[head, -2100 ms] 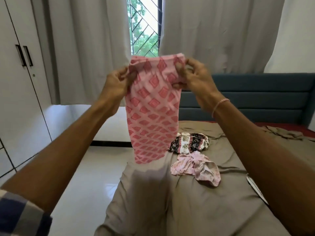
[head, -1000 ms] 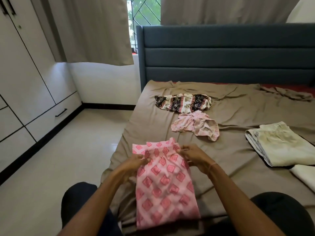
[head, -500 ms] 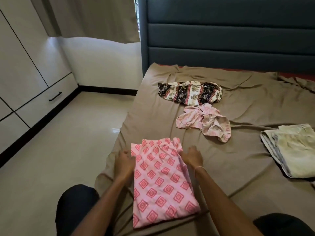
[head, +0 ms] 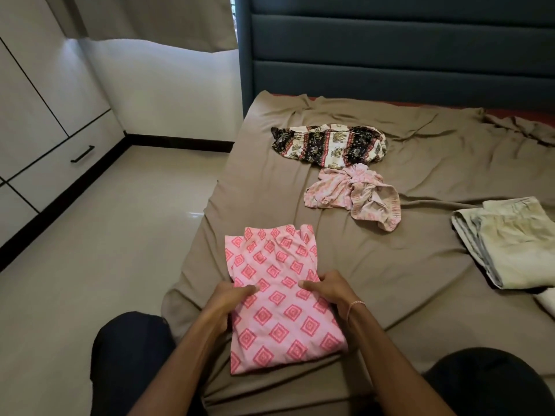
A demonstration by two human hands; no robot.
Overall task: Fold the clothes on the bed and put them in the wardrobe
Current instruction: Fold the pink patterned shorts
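Pink garment (head: 282,322) w/ red diamond print was laid flat on the brown sheet (head: 390,265) at the near left corner of the bed, approx. between two knees in dark trousers (head: 129,349). It was gripped at mid-length on both sides: the L edge was pinched by the left hand (head: 229,298), thumb laid on top of the cloth, and the R edge was pinched by the right hand (head: 329,291) in the same way, thumb on top, fingers curled round the edge. A thin pink bracelet (head: 356,306) was worn on the R wrist. Further up the sheet, a crumpled pale pink garment (head: 354,193) was left unfolded, and just beyond it, touching, a black-and-cream elephant-print garment (head: 330,145). Well apart to the R, a folded pale cream garment (head: 507,244) was set near the frame's edge. At the far end the bed was closed by a dark blue padded headboard (head: 390,55). Across the tiled floor (head: 105,250) on the L, the white wardrobe (head: 36,100) was seen w/ doors and drawers closed.
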